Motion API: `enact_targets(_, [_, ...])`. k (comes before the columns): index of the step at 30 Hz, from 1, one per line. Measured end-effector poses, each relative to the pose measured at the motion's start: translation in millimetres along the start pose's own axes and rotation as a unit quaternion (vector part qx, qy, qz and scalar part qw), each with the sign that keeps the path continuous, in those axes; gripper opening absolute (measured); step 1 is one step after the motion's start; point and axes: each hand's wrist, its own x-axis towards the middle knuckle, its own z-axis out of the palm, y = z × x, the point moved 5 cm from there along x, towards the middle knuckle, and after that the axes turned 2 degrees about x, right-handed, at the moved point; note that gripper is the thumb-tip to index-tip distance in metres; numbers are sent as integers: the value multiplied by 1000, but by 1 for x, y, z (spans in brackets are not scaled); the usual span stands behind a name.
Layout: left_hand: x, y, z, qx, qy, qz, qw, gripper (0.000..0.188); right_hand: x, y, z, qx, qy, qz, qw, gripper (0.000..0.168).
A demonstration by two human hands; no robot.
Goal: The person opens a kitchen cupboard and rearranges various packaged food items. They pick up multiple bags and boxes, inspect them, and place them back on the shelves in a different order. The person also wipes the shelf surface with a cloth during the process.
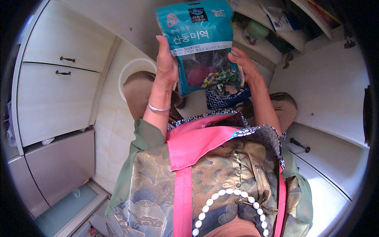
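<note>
Between both hands I hold up a teal plastic pouch of dried seaweed (201, 31), its printed front towards me. Dark contents show through its clear lower window. My left hand (167, 60) grips the left edge, thumb upright along the side. On the right edge, my right hand (244, 63) has its thumb at the front, while its other fingers are mostly hidden behind the pouch. Below the pouch, a dark blue cloth with white wavy lines (222, 99) lies between my knees, partly covered.
A white round bucket (123, 72) stands beside my left knee. Ahead to the right, an open cabinet has shelves (266, 50) holding a green rounded container (257, 31) and packages. Its open door (322, 80) is at my right. White drawer fronts (59, 94) line the left side.
</note>
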Motion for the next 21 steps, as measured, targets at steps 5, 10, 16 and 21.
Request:
enact_targets(5, [-2,5,5,15,-11,13,1000,68,-5,-11,11,13,-22,-14,1000,55])
enact_targets(10, [-4,6,0,31,0,19,999,62,-4,-10,9,28,-39,-29,998,54])
enact_targets(16, [-6,9,-1,74,-33,40,996,49,-9,-10,9,56,-21,-24,998,55])
enact_targets(21, [-4,7,-4,40,-41,26,998,50,-9,-8,4,37,0,-38,999,53])
